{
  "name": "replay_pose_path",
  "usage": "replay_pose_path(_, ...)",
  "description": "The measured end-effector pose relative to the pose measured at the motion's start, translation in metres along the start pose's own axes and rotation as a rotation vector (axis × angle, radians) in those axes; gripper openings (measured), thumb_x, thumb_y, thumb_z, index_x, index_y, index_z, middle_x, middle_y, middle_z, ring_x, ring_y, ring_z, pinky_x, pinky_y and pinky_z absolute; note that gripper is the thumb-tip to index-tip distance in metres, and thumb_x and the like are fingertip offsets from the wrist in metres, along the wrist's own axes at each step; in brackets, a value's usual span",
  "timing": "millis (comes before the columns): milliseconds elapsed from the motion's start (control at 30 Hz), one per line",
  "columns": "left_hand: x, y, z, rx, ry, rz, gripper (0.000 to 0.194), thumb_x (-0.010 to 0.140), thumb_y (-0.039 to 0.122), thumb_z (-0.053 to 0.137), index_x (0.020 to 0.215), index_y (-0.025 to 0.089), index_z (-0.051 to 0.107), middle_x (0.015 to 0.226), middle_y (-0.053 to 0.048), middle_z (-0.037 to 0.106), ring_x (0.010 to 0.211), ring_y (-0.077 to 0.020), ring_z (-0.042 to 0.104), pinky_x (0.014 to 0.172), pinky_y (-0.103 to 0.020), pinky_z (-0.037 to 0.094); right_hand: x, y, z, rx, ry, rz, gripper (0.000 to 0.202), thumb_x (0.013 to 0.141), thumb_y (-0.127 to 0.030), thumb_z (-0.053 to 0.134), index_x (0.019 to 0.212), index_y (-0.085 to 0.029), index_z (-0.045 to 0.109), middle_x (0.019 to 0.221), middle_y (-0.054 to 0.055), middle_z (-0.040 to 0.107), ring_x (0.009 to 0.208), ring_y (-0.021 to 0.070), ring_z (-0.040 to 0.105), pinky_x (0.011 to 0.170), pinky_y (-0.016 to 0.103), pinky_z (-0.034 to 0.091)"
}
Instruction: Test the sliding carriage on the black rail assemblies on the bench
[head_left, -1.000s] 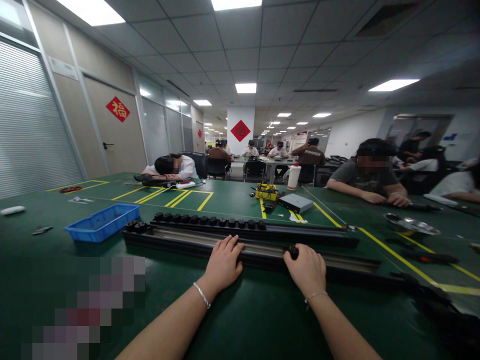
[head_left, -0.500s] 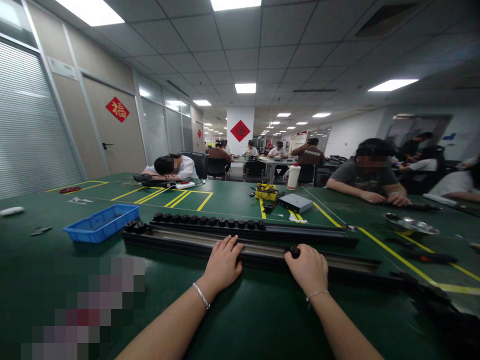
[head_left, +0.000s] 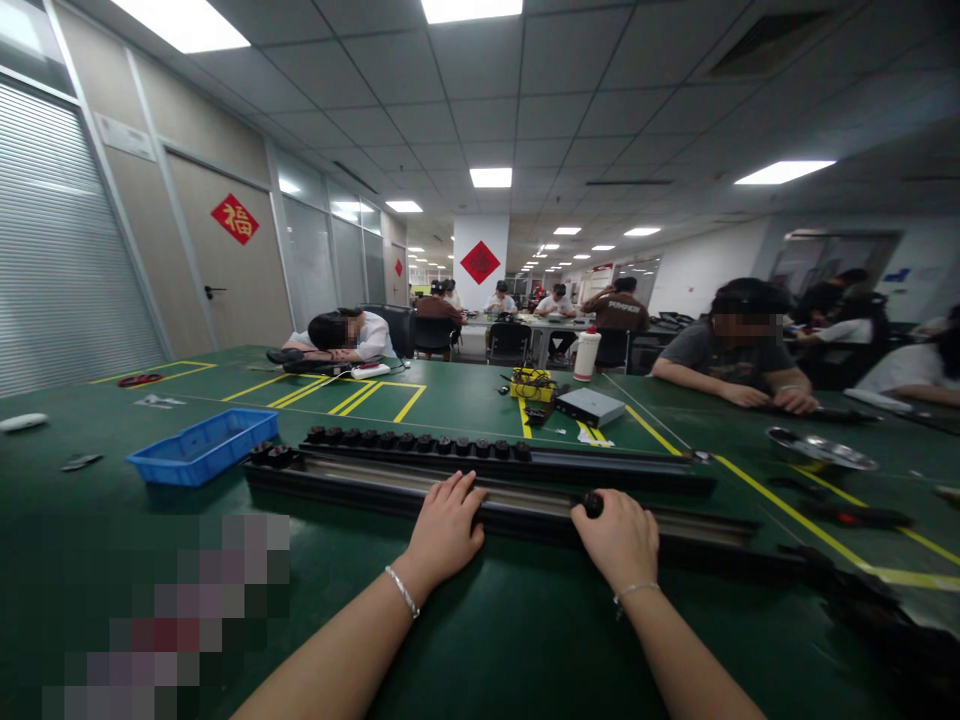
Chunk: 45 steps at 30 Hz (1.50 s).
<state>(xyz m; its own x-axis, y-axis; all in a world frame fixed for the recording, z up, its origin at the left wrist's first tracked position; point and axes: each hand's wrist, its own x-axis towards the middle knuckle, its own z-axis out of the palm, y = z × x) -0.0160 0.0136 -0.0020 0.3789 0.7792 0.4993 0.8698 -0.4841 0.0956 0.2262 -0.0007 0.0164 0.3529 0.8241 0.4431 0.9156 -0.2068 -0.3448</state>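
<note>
A long black channel rail [head_left: 341,482] with a pale inner strip lies across the green table in front of me. My left hand [head_left: 448,525] rests over its middle, fingers stretched out flat across the channel and thumb apart at the near side. My right hand [head_left: 621,540] is closed on a small black round knob-like piece [head_left: 592,504] at the channel, farther right; its fingers hide part of the piece. Two similar black pieces [head_left: 279,456] sit at the rail's left end. Just behind lies a second black rail [head_left: 607,463], with a row of several such round pieces [head_left: 424,443] along its left part.
A blue bin [head_left: 202,447] stands left of the rails. Behind them are a grey box [head_left: 590,406], a yellow item with cables [head_left: 532,383] and a white bottle [head_left: 586,355]. To the right are a metal bowl [head_left: 821,450] and a dark tool [head_left: 859,514]. People sit across the table.
My right hand has shifted very slightly to the right along the channel with the round piece. My left hand has stayed in place.
</note>
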Motion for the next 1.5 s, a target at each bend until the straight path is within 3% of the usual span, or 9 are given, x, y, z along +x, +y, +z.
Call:
replay_pose_path(300,0.000,0.001,-0.002,-0.008,-0.023,-0.010,0.045,0.076,0.025,0.054,0.121,0.026,0.051,0.139,-0.005,0.043,0.130,-0.0240,0.033,0.106,-0.043,0.025,0.001,0.001,-0.002,0.016,-0.050,0.019,0.040,0.074,-0.037,0.041,0.102,-0.016,0.060,0.110,0.011,0.061,0.108,0.0260,0.049,0.099,0.045,0.025)
replay_pose_path(467,0.001,0.002,-0.004,-0.006,-0.021,-0.003,0.044,0.077,0.025,0.053,0.120,0.025,0.052,0.139,-0.006,0.044,0.129,-0.0240,0.034,0.106,-0.043,0.025,-0.001,0.004,-0.002,-0.038,-0.003,0.037,0.047,0.074,-0.040,0.041,0.108,-0.013,0.059,0.121,0.014,0.056,0.116,0.0276,0.043,0.101,0.046,0.022)
replay_pose_path(767,0.000,0.000,-0.002,-0.016,-0.013,-0.002,0.042,0.077,0.026,0.053,0.119,0.025,0.052,0.139,-0.006,0.043,0.130,-0.0237,0.033,0.106,-0.043,0.026,0.004,0.015,-0.004,-0.022,-0.039,0.033,0.043,0.074,-0.037,0.040,0.106,-0.016,0.060,0.115,0.011,0.060,0.111,0.0266,0.048,0.099,0.047,0.025)
replay_pose_path(1067,0.000,0.001,-0.005,-0.015,-0.020,-0.004,0.043,0.077,0.025,0.053,0.120,0.025,0.052,0.139,-0.006,0.044,0.130,-0.0239,0.033,0.106,-0.043,0.026,0.007,0.020,-0.003,-0.071,-0.010,0.076,0.052,0.073,-0.041,0.041,0.113,-0.011,0.057,0.116,0.013,0.059,0.115,0.0289,0.044,0.100,0.046,0.025)
replay_pose_path(1500,0.001,0.001,-0.004,-0.018,-0.015,-0.005,0.043,0.076,0.025,0.054,0.119,0.025,0.053,0.138,-0.006,0.045,0.129,-0.0240,0.034,0.106,-0.043,0.026,0.008,0.023,-0.005,-0.073,-0.003,0.069,0.047,0.073,-0.035,0.040,0.110,-0.012,0.057,0.110,0.013,0.062,0.110,0.0271,0.050,0.095,0.042,0.031)
